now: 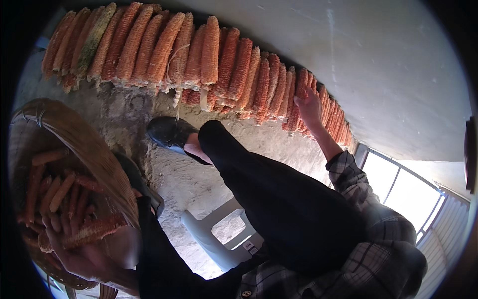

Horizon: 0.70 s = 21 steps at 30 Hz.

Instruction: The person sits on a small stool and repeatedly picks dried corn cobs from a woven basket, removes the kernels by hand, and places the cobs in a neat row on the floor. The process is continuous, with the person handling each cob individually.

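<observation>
A long reddish corncob [87,233] lies in my left hand [84,259], its fingers around it, inside a woven basket [80,138] at the lower left. Several smaller orange-red cobs [61,192] lie in the basket beyond that hand. At the upper right, my right hand [310,110] is against a long stack of upright-leaning, bare corncobs [209,52] along the wall. Its thumb and a finger touch a red cob [301,84] there; whether they grip it is unclear. One cob [91,46] near the stack's left end looks greenish-grey.
A pale wall [373,82] stands behind the stack. My black shoe [171,134] rests on the rough concrete floor [186,179] below it. Between my dark-trousered legs is a light grey plastic stool [201,231]. A bright framed opening [403,187] is at the right.
</observation>
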Available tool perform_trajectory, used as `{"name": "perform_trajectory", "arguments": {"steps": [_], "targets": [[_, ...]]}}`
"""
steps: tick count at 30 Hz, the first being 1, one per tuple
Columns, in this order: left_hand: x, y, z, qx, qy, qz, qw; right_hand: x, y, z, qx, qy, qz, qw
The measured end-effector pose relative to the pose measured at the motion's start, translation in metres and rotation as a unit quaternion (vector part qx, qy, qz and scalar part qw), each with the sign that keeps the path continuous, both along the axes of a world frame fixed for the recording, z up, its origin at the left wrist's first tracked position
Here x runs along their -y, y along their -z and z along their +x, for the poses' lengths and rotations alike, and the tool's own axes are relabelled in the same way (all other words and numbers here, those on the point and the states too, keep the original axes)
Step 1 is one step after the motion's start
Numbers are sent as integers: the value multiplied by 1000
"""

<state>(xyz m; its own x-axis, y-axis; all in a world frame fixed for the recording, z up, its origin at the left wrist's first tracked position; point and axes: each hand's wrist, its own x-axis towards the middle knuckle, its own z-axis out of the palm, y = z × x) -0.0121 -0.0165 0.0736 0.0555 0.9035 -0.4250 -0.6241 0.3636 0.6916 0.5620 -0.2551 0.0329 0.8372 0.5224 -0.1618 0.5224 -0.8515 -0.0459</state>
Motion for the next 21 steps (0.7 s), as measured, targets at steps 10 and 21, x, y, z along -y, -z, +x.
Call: {"name": "perform_trajectory", "arguments": {"steps": [10,21], "targets": [[5,-1,25,-28,-20,-18,999,-5,-19,23,158,-150,-21,976],[11,8,13,59,15,11,998,-213,-10,-123,-167,-260,34,950]]}}
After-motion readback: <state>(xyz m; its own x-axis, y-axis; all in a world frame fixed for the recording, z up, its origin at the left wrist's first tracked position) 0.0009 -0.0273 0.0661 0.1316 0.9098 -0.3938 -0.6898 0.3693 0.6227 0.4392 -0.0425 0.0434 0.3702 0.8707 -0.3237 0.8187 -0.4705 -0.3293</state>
